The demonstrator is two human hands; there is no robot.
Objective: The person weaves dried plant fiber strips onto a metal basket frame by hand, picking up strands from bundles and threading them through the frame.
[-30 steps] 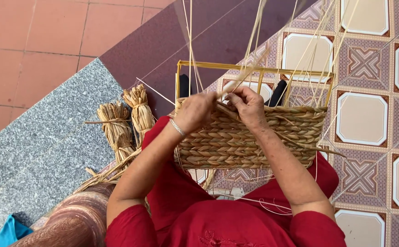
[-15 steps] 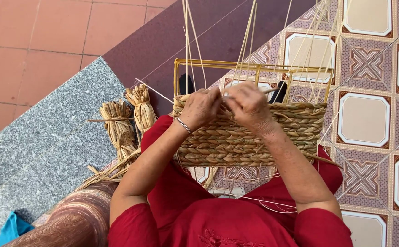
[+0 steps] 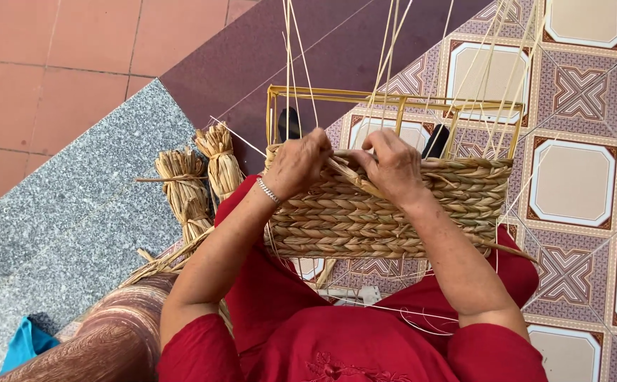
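Mid-weave on the top row: both hands, left hand (image 3: 300,164) and right hand (image 3: 392,168), pinch a straw strand (image 3: 351,177) at the woven basket (image 3: 386,212) rim, on the lap. Next, I judge: thread strand behind next upright stake (image 3: 386,64), pull tight.

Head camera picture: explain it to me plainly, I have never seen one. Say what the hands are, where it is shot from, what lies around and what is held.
The camera sits on a person's head and looks down at their own arms and lap. The left hand and right hand are bare and rest on the top edge of a half-woven basket. Between them they pinch a flat straw strand. Thin upright stakes rise from a yellow frame inside the basket. On the person's left, bundles of dried straw lie on the grey stone step. Patterned floor tiles lie beyond.
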